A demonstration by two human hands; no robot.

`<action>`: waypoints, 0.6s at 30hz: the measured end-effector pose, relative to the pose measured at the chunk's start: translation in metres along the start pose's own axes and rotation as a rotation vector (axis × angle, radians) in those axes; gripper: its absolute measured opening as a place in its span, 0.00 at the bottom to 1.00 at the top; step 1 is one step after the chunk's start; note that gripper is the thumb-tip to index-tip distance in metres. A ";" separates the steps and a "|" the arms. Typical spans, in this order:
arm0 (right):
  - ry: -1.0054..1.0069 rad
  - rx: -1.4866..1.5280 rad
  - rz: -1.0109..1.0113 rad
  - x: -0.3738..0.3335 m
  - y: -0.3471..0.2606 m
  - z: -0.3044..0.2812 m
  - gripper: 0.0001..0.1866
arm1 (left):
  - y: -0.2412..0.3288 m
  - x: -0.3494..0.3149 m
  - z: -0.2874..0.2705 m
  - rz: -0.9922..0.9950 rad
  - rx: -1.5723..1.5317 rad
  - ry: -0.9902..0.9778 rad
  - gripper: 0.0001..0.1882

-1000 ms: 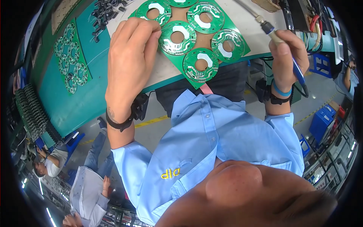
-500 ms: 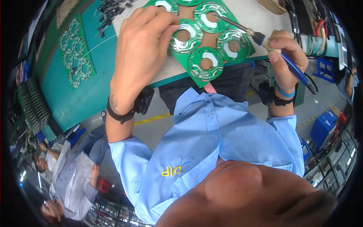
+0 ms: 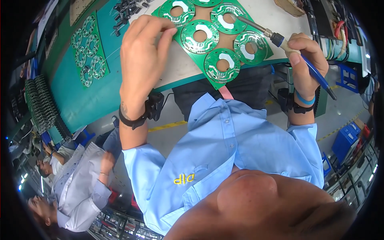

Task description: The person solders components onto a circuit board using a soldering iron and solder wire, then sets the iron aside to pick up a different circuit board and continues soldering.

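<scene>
A green panel of round circuit boards (image 3: 188,41), each with a central hole and a white arc, lies over a pale sheet at the table's near edge. In my right hand (image 3: 307,64) is a soldering iron (image 3: 276,39) with a blue handle; its metal tip points left over the upper right disc. Whether the tip touches is too small to tell. My left hand (image 3: 144,56) is pinched at the panel's left edge. A thin pale solder wire (image 3: 113,53) runs out from behind it; its end at the fingertips is hard to make out.
A second green panel (image 3: 101,60) lies left on the teal mat (image 3: 76,110). Loose black components (image 3: 123,14) are heaped beyond my left hand. Black ribbed racks (image 3: 42,104) stand far left. Cables (image 3: 340,40) hang at right. A person (image 3: 82,188) is at lower left.
My left hand has drawn back slightly from the discs toward the panel's left edge. The view has shifted a little. The soldering iron stays over the upper right disc.
</scene>
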State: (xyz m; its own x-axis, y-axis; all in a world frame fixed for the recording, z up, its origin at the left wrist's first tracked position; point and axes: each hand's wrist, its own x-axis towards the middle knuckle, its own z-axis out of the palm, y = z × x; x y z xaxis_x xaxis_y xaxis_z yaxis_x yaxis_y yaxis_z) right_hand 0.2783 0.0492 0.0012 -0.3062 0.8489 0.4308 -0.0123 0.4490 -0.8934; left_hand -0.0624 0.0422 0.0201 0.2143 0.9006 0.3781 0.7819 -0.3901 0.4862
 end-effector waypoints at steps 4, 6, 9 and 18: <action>0.019 0.039 0.053 0.001 0.000 0.003 0.11 | -0.003 0.002 -0.005 -0.014 0.005 0.000 0.04; 0.013 0.033 0.071 0.004 -0.002 0.005 0.12 | -0.005 0.006 -0.007 -0.005 0.000 -0.003 0.04; -0.057 0.022 0.033 0.011 0.000 0.004 0.13 | -0.007 0.015 -0.010 0.014 -0.002 -0.019 0.04; -0.115 -0.092 -0.067 0.028 -0.002 0.014 0.12 | -0.003 0.036 -0.009 -0.034 -0.023 -0.175 0.05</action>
State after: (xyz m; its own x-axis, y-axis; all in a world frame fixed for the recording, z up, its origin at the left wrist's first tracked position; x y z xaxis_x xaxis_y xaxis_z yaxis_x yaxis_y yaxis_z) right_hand 0.2559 0.0682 0.0138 -0.4145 0.7811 0.4669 0.0491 0.5315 -0.8456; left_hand -0.0624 0.0744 0.0391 0.2877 0.9323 0.2192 0.7775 -0.3610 0.5149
